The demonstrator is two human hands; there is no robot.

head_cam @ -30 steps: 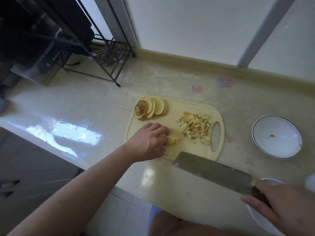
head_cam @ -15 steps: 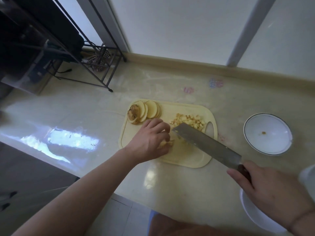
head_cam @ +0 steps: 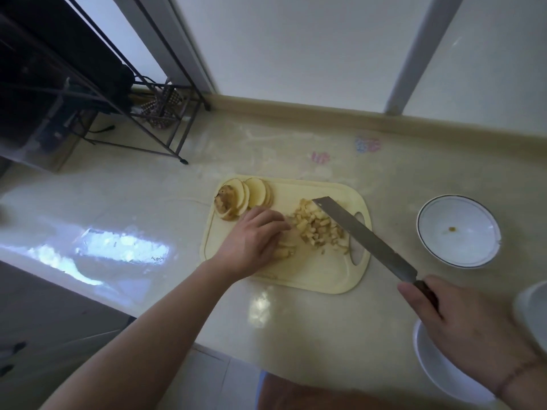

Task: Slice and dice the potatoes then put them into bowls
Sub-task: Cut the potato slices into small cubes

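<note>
Potatoes are sitting on the cutting board (head_cam: 325, 276) in three states: strips under the fingers, a diced pile (head_cam: 318, 226), and whole slices (head_cam: 254, 192) fanned at the far-left corner.

Nearest: right hand (head_cam: 461, 329) is gripping the cleaver (head_cam: 364, 238) by its dark handle, fingers wrapped round it. A white bowl (head_cam: 444, 377) is lying partly under that wrist at the counter edge; contents not visible.

Mid: blade is angling across the board's handle slot, tip beside the far edge of the diced pile. Whether the edge is touching the board cannot be told. Judgement: it is being positioned either to gather the dice aside or to line up another cut.

Left hand (head_cam: 254, 241) is resting on the board, fingers curled down over pale potato strips (head_cam: 285, 250), apparently pinning them so they stay put for crosswise cutting, knuckles turned toward the blade.

Further right: second bowl (head_cam: 458, 230) is standing on the counter (head_cam: 148, 202), well apart from the board, holding only a small speck. Nothing is transferred yet.

Far: a dark wire rack (head_cam: 165, 119) is standing at the wall.
</note>
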